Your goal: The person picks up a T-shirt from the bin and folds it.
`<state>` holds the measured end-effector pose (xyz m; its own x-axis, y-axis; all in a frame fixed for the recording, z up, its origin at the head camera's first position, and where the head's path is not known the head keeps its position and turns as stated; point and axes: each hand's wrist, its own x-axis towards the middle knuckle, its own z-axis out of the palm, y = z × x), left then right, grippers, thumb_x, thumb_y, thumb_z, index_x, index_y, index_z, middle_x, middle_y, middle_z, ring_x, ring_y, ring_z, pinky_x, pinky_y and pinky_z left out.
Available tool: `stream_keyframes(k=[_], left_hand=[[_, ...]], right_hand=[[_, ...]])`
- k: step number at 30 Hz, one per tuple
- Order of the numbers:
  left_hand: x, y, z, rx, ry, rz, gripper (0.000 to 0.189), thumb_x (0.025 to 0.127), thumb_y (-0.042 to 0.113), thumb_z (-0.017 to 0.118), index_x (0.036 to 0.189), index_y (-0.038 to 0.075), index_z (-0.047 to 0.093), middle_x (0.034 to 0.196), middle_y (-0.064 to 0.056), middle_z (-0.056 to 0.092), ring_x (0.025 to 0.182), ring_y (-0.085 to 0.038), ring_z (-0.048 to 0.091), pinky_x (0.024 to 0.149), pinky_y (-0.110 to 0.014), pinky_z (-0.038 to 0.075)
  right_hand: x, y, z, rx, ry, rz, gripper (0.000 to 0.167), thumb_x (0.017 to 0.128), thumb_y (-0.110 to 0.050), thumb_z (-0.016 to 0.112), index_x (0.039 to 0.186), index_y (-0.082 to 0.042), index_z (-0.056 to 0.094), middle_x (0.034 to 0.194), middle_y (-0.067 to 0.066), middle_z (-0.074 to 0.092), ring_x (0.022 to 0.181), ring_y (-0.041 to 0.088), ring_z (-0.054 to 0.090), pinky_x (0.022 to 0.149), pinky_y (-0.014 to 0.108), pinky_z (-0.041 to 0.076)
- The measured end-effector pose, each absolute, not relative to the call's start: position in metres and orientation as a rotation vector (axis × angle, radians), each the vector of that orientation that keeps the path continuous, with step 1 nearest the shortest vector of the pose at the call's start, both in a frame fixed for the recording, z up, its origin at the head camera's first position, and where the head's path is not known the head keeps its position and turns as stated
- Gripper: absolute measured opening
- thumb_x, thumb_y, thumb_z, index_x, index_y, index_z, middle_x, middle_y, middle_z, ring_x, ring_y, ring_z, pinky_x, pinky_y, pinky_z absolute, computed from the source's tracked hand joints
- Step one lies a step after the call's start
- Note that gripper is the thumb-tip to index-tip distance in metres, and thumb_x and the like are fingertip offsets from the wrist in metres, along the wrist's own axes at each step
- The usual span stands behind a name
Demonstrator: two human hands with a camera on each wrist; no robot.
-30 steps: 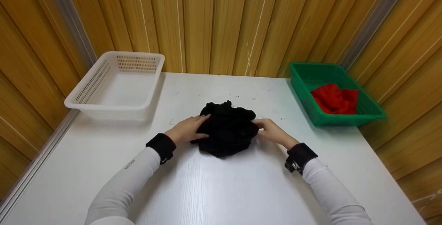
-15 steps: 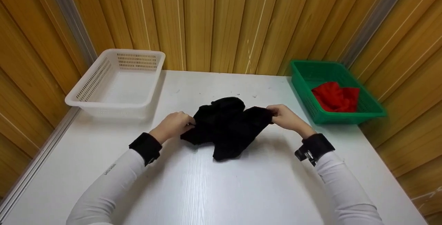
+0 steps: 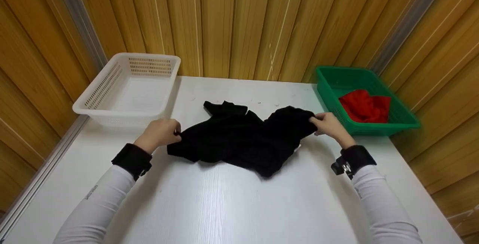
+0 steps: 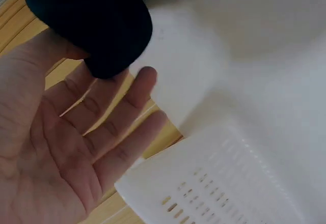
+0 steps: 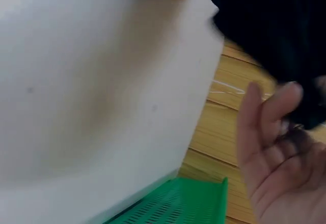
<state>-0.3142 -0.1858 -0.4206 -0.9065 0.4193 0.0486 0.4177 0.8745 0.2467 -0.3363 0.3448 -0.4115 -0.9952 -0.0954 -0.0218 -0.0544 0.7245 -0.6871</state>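
A crumpled black garment (image 3: 239, 139) is stretched sideways over the middle of the white table, its exact kind unclear from the folds. At its left end my left hand (image 3: 159, 134) pinches the cloth between thumb and fingertips; the left wrist view shows the dark fabric (image 4: 97, 25) there, with the other fingers loosely extended. My right hand (image 3: 331, 126) pinches the opposite upper corner, and in the right wrist view the cloth (image 5: 285, 35) hangs from the fingers. A small white spot shows at the garment's lower right edge. Part of the garment lies folded toward the back.
A white plastic basket (image 3: 153, 115) stands at the back left, close to my left hand. At the back right is a green basket (image 3: 385, 126) with a red cloth (image 3: 365, 106) inside. Wood-patterned walls (image 3: 247, 27) enclose the table (image 3: 232, 214).
Both hands have moved apart, left hand to the left and right hand to the right. The black garment has gone from a bunched heap to a wide, spread shape.
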Motion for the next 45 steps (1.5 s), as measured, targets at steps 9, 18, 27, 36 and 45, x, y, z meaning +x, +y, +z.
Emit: stream_keyframes(k=[9,18,27,36,45], left_hand=[[-0.306,-0.151,-0.439,0.844,3.108,0.273,0.034,0.083,0.01,0.067,0.116,0.005,0.062,0.116,-0.018,0.065,0.105,-0.04,0.065,0.083,-0.053,0.058],[-0.308,-0.108,-0.46,1.269,3.024,0.226,0.043,0.096,0.023,0.071,0.136,0.007,0.062,0.141,-0.021,0.059,0.13,-0.041,0.057,0.11,-0.057,0.049],[-0.314,-0.121,-0.471,0.907,2.847,0.217,0.074,0.099,0.049,0.061,0.157,0.007,0.041,0.164,-0.019,0.039,0.153,-0.045,0.032,0.125,-0.063,0.027],[-0.306,-0.129,-0.462,0.724,2.848,0.193,0.081,0.098,0.06,0.056,0.153,0.003,0.045,0.161,-0.02,0.042,0.148,-0.046,0.04,0.115,-0.063,0.042],[-0.296,-0.121,-0.447,0.881,2.948,0.203,0.044,0.102,0.042,0.059,0.099,0.001,0.071,0.105,-0.019,0.072,0.093,-0.037,0.072,0.079,-0.054,0.06]], right_hand=[[-0.327,0.313,-0.44,-0.419,3.053,-0.856,0.032,0.099,-0.016,0.064,0.12,0.007,0.066,0.115,0.029,0.071,0.095,0.041,0.07,0.083,0.048,0.059],[-0.306,0.251,-0.463,-0.672,3.085,-0.588,0.034,0.091,-0.022,0.076,0.112,0.004,0.071,0.101,0.017,0.069,0.097,0.034,0.066,0.089,0.05,0.057],[-0.307,0.251,-0.471,-0.559,2.851,-0.494,0.075,0.097,-0.042,0.067,0.149,0.008,0.045,0.152,0.033,0.045,0.142,0.054,0.043,0.118,0.064,0.038],[-0.316,0.278,-0.47,-0.488,2.734,-0.514,0.09,0.096,-0.051,0.065,0.159,0.002,0.029,0.166,0.032,0.024,0.155,0.052,0.021,0.125,0.066,0.022],[-0.317,0.292,-0.462,-0.501,2.868,-0.391,0.071,0.099,-0.042,0.064,0.146,0.009,0.048,0.15,0.034,0.049,0.141,0.052,0.046,0.116,0.063,0.039]])
